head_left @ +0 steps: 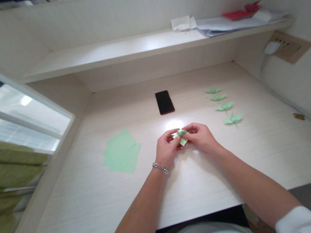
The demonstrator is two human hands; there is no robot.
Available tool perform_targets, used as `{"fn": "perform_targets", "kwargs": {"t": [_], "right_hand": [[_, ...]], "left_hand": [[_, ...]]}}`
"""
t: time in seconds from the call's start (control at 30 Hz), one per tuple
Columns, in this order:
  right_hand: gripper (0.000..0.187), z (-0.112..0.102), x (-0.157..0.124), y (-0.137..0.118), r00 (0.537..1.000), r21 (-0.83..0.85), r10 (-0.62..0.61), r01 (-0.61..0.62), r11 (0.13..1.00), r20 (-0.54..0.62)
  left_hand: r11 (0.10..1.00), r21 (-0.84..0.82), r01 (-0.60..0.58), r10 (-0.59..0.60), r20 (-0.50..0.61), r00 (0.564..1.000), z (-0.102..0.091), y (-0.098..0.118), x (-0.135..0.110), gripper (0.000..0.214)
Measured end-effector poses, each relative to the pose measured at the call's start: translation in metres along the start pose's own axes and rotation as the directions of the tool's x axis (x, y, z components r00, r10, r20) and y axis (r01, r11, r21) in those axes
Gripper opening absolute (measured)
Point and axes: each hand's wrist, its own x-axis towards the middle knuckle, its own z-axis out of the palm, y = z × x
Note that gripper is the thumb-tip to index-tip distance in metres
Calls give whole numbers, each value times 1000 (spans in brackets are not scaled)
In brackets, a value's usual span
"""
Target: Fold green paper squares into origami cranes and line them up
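Observation:
Between my two hands, just above the middle of the desk, is a small piece of folded green paper (182, 141). My left hand (167, 146) pinches its left side with thumb and fingers; a chain bracelet (160, 168) circles that wrist. On the paper's other side, my right hand (202, 136) grips with thumb and forefinger. The paper has a pointed lower end and small flaps at the top, partly covered by my fingertips. To the right stand several folded green paper cranes (233, 119) in a column. Flat green paper sheets (121, 152) lie fanned out at the left.
A black phone (164, 102) lies beyond my hands. Papers (223, 24), a white tissue (183, 23) and a red folded paper figure (252, 6) rest on the shelf (108, 52). A cable (279, 94) runs from the wall socket (292, 46). Green curtain (0, 176) hangs at left.

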Motion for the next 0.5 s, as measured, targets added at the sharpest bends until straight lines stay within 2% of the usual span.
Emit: {"fn": "perform_targets", "kwargs": {"t": [0.13, 0.33, 0.5], "right_hand": [[41, -1, 3, 2, 999, 45, -1, 3, 999, -44], [36, -3, 5, 4, 999, 34, -7, 8, 999, -37], [32, -2, 3, 2, 1000, 32, 18, -17, 999, -13]], "left_hand": [[999, -45, 28, -25, 61, 998, 2, 3, -3, 51], [999, 49, -5, 1, 76, 997, 1, 4, -5, 55], [993, 107, -47, 39, 77, 996, -5, 7, -3, 38]]}}
